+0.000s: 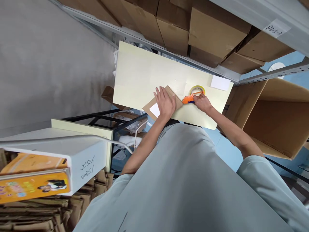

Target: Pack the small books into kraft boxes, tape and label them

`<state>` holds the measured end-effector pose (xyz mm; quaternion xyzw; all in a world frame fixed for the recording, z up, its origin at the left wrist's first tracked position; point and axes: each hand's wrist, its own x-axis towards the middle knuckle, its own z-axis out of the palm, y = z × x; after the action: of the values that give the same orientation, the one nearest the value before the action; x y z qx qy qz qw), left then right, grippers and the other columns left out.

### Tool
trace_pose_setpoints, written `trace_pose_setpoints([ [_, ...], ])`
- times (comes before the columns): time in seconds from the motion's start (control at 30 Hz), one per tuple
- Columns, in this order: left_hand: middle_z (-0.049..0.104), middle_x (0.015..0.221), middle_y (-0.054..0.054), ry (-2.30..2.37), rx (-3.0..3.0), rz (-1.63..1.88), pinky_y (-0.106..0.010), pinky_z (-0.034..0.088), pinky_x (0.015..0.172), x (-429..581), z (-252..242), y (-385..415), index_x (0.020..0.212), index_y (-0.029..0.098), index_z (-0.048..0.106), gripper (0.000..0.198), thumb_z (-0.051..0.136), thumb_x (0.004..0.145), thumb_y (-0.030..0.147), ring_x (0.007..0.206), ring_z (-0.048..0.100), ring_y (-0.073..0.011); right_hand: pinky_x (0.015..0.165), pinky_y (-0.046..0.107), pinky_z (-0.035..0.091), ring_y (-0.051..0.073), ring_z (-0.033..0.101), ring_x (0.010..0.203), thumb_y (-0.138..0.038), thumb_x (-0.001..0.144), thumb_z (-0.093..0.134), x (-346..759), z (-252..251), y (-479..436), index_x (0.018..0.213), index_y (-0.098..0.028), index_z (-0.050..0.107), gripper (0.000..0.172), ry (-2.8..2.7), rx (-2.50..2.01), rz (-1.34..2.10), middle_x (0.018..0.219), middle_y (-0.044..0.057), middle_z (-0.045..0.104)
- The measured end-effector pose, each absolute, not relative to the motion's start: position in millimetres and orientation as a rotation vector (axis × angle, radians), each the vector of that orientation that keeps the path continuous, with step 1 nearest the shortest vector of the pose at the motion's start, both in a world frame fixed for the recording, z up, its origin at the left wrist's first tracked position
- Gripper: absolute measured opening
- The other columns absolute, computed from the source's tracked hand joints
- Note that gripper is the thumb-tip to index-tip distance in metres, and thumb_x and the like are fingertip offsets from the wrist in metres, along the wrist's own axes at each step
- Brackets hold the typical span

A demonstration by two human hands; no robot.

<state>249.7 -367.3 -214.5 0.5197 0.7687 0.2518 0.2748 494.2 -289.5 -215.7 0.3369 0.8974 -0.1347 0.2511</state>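
My left hand (pixel 166 102) lies flat with its fingers stretched out, pressing on a flat brown cardboard envelope (pixel 177 100). A white label (pixel 154 110) shows on the envelope, left of my wrist. My right hand (pixel 202 102) is closed round an orange tape dispenser (pixel 188 99) with a dark blue part along its lower side. A yellow-edged tape roll (pixel 197 87) sits just above it, seemingly mounted in it. The dispenser's front end is at the envelope's right corner. Whether it touches the envelope is hard to tell.
The pale tabletop (pixel 137 74) holds a white paper stack (pixel 220 82) at its right end. Cardboard boxes (pixel 212 32) fill a shelf beyond it. A large open carton (pixel 277 122) stands right; a white box with orange packs (pixel 89 164) and folded cardboard (pixel 36 216) are left.
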Motion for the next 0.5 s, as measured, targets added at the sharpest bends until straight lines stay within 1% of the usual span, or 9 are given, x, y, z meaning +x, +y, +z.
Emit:
trace_pose_setpoints([
  [0.07,0.017,0.185,-0.026,2.078,1.384,0.610,-0.061,-0.007,0.142,261.2,-218.6,-358.9,0.172,-0.001,0.028,0.092,0.037,0.112,0.067,0.175,-0.002,-0.0395,0.105,0.045,0.042,0.034,0.075,0.106,-0.003,0.107,0.030,488.6,-215.3,-296.4,0.140,0.009,0.056,0.044,2.436,0.917,-0.368,0.116,0.030,0.079],
  [0.17,0.016,0.186,-0.021,2.058,1.514,0.469,-0.061,-0.003,0.143,275.1,-218.1,-352.2,0.174,0.005,0.030,0.085,0.035,0.112,0.064,0.175,-0.001,-0.0367,0.103,0.044,0.044,0.033,0.076,0.103,0.000,0.105,0.032,479.6,-212.8,-314.5,0.138,0.007,0.059,0.043,2.419,0.894,-0.387,0.113,0.029,0.080],
  [0.3,0.021,0.186,-0.014,1.912,1.752,0.359,-0.061,-0.004,0.143,283.0,-209.8,-357.4,0.174,0.011,0.034,0.073,0.031,0.114,0.051,0.176,0.005,-0.0330,0.103,0.044,0.045,0.032,0.077,0.103,0.001,0.104,0.035,466.8,-210.2,-343.6,0.143,0.007,0.058,0.046,2.405,0.865,-0.435,0.112,0.028,0.079],
  [0.4,0.024,0.185,-0.013,1.825,1.846,0.339,-0.062,-0.004,0.143,277.6,-210.1,-363.9,0.174,0.013,0.037,0.068,0.031,0.114,0.045,0.175,0.009,-0.0322,0.103,0.044,0.046,0.031,0.077,0.104,0.001,0.103,0.032,458.8,-210.5,-359.5,0.142,0.007,0.059,0.047,2.415,0.866,-0.458,0.112,0.027,0.079],
  [0.5,0.028,0.184,-0.014,1.825,1.865,0.334,-0.061,-0.001,0.143,259.9,-218.2,-365.9,0.172,0.015,0.041,0.066,0.034,0.113,0.043,0.175,0.011,-0.0315,0.104,0.044,0.046,0.030,0.076,0.102,0.000,0.104,0.032,450.8,-212.4,-368.4,0.141,0.008,0.059,0.046,2.416,0.890,-0.484,0.110,0.027,0.079],
])
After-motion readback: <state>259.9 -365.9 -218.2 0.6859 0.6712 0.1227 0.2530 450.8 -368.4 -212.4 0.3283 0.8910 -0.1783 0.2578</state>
